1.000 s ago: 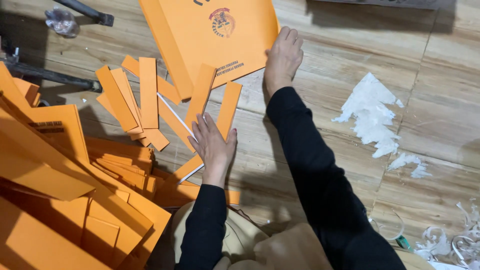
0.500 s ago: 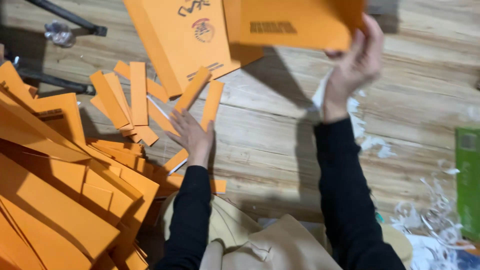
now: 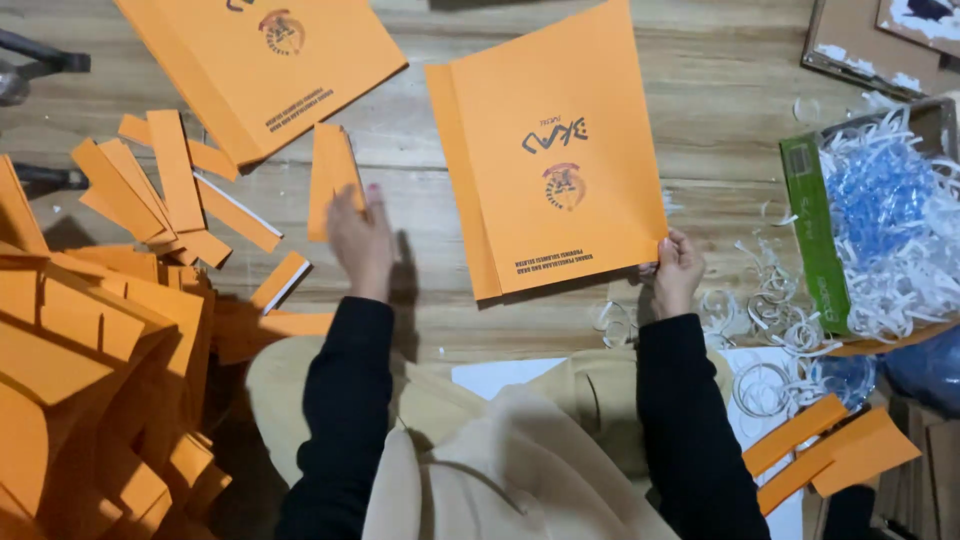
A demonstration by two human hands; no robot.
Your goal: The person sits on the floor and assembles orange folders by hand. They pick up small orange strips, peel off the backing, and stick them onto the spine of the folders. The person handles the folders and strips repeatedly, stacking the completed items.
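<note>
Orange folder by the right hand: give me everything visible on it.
The orange folder is a flat rectangle of matte card lying on the wooden floor, slightly tilted. A folded flap runs along its left edge. Dark lettering and a small round emblem are printed on its face, upside down to the camera. The right hand pinches its near right corner. It lies apart from the second folder further left.

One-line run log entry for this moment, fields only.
left hand: on orange strip | right hand: grips orange folder corner | surface: wooden floor | nearby: strip pile
</note>
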